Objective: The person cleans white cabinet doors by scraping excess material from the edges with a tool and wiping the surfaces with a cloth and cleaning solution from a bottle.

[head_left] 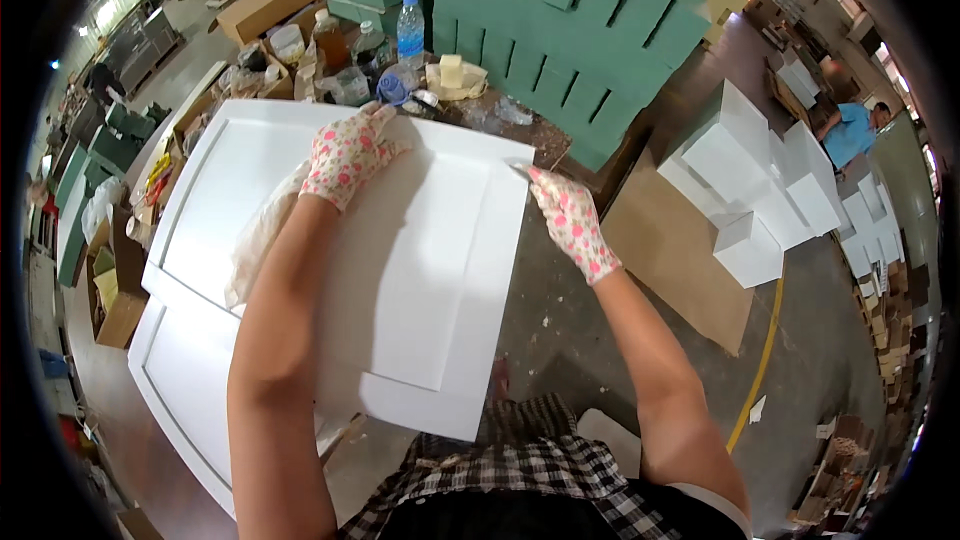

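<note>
A white framed door panel [420,270] lies in front of me, its upper right corner pointing away. My left hand [350,155], in a white glove with pink flowers, rests on the panel near its far edge, fingers and thumb spread. At the right edge, by the far corner, is my right hand [572,225] in a matching glove. Its fingertips are pinched together; whatever they hold is too small to make out. Crumpled whitish plastic [255,250] lies partly under my left forearm. Another white panel [185,370] sits below at the left.
Beyond the panel, a cluttered bench holds a blue-capped water bottle [410,32], a brown bottle [328,37] and a blue-purple bundle [392,90]. Green slotted foam blocks [580,20] rise behind. White boxes [750,180] stand right on brown board [670,250]. A person in blue [850,133] is farther off.
</note>
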Available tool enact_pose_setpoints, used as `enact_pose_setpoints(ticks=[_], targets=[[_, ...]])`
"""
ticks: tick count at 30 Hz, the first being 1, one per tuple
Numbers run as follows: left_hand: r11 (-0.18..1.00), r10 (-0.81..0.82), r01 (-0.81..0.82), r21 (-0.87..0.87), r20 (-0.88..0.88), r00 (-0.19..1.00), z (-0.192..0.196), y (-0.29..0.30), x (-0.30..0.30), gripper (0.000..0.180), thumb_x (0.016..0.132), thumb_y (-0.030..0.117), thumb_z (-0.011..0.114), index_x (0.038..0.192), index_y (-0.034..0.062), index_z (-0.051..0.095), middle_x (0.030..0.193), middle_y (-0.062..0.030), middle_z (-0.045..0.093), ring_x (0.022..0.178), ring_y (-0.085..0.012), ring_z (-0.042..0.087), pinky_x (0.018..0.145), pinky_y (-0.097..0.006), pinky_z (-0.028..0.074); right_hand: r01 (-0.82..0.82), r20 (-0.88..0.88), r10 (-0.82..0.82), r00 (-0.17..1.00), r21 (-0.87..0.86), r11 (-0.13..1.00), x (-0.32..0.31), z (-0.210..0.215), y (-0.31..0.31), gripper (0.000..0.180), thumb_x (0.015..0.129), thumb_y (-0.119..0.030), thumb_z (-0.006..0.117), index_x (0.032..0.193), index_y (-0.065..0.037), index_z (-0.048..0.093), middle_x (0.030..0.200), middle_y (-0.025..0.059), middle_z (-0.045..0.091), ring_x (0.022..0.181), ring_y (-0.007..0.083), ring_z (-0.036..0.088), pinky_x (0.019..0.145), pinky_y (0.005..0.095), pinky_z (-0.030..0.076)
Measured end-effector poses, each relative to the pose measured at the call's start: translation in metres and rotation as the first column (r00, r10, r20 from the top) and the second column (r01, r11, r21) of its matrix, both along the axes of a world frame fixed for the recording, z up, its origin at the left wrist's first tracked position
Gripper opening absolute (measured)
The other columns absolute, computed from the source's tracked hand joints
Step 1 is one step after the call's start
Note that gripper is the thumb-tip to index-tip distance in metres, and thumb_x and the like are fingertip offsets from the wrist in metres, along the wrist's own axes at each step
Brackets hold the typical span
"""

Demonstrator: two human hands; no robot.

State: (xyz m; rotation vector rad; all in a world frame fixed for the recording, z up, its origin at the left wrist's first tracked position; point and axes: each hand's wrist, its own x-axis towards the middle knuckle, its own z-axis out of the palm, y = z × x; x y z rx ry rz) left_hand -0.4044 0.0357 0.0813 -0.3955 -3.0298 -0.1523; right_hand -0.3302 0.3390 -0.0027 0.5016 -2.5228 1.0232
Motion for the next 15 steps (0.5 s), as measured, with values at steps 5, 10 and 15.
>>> enact_pose_setpoints(ticks=[5,10,15], targets=[[1.0,-0.006,0.006,0.028,-0.011,1.0,-0.009,-0.007,0.0,0.056,0.087,0.049,0.059,0.132,0.0157,0.052,0.133,-0.0064,0.057,0.114,-0.0325,0.059,0.094,-0.043,0.048,-0.2,-0.204,0.242,0.948,0.208,0.957,0.136,0.025,-0.046,0.038,0.09,-0.004,0.055,0.128,-0.006,0.058,0.072,0.0062,0.059,0.057,0.0201,0.055,0.05,0.0337,0.049],[1.0,-0.021,0.021,-0.002,0.021,1.0,0.009,0.001,0.011,0.054,0.089,0.048,0.059,0.128,0.0123,0.053,0.132,-0.0026,0.055,0.111,-0.0293,0.061,0.092,-0.042,0.05,-0.513,-0.029,0.514,0.857,0.044,0.857,0.218,0.022,-0.064,0.031,0.09,-0.006,0.056,0.119,-0.007,0.064,0.057,-0.003,0.047,0.045,0.0117,0.043,0.04,0.0263,0.041],[0.999,-0.033,0.033,0.01,0.026,0.999,0.004,-0.006,0.005,0.057,0.088,0.053,0.058,0.127,0.0113,0.055,0.125,-0.0064,0.06,0.112,-0.0294,0.06,0.092,-0.042,0.05,-0.057,0.139,0.071,0.988,-0.101,0.993,0.129,0.051,-0.048,0.04,0.091,-0.004,0.047,0.129,-0.012,0.057,0.081,0.0066,0.066,0.06,0.0174,0.059,0.055,0.0308,0.051]])
